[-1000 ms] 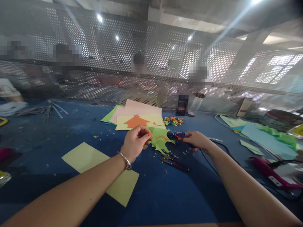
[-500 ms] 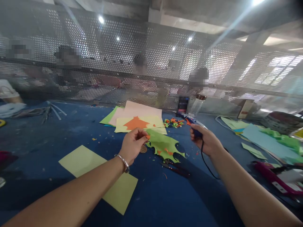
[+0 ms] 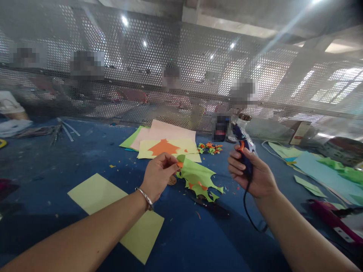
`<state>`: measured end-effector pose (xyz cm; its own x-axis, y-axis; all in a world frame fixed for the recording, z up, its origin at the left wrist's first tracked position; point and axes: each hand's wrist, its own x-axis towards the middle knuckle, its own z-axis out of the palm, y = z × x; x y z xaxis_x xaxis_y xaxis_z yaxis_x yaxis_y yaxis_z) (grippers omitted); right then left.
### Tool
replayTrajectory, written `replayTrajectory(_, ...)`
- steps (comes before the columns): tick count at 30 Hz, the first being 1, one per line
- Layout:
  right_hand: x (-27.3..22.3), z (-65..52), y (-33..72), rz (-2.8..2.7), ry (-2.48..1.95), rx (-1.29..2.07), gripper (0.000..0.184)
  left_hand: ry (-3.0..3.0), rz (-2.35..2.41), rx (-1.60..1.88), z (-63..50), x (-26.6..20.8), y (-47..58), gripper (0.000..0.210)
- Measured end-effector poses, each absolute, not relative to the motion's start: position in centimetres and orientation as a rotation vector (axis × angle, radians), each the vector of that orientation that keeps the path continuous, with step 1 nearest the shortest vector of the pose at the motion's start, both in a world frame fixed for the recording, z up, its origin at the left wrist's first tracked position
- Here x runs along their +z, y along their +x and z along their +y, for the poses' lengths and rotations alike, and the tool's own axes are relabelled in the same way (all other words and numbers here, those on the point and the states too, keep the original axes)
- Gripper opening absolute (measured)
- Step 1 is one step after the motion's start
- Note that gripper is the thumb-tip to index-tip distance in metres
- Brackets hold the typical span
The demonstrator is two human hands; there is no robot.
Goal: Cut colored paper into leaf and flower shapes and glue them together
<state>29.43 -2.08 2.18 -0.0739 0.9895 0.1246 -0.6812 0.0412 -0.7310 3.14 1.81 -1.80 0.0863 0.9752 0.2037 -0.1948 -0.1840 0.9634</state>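
My left hand (image 3: 162, 174), a bracelet at its wrist, pinches a small orange paper piece (image 3: 180, 164) between thumb and fingertips. Just beyond lies a green paper sheet (image 3: 197, 172) with jagged cut edges and orange scraps on it. My right hand (image 3: 252, 170) is wrapped round a dark blue glue gun (image 3: 247, 164) with an orange trigger, its nozzle tilted up and a black cord hanging below. Dark scissors (image 3: 211, 206) lie partly under the green sheet. Small orange and green paper pieces (image 3: 210, 148) sit in a cluster between the hands, farther back.
Coloured paper sheets (image 3: 170, 130) are stacked at the back, and pale yellow-green sheets (image 3: 96, 192) lie under my left forearm. A perforated metal screen (image 3: 127, 75) borders the blue table (image 3: 181, 234). To the right are a magenta power strip (image 3: 330, 217) and more paper (image 3: 314, 166).
My right hand has raised the glue gun and turned its nozzle upward, showing the orange trigger. My left hand stays nearly in place, still pinching the orange piece.
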Motion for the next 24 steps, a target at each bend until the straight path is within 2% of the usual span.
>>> replayTrajectory(5, 2.4, -2.5, 28.7, -0.827, -0.52, 1.468, 0.018, 1.275, 0.951, 1.372, 1.7, -1.6, 3.0, 0.013)
replayTrajectory(9, 2.0, -2.7, 28.1, -1.017, -0.719, 1.322, 0.015, 1.3, 1.0, 1.39, 1.7, -1.3, 2.9, 0.011)
replayTrajectory(14, 0.5, -2.8, 27.5, -1.428, -1.084, 0.993, 0.022, 1.276, 0.998, 1.409, 1.6, -1.1, 3.0, 0.011)
replayTrajectory(18, -0.3, -2.9, 27.6, -1.658, -1.288, 0.817, 0.039, 1.265, 0.997, 1.418, 1.5, -1.1, 3.1, 0.014)
replayTrajectory(24, -0.4, -3.4, 26.8, -1.759, -1.39, 0.729, 0.037, 1.308, 1.015, 1.394, 1.3, -1.2, 3.1, 0.014)
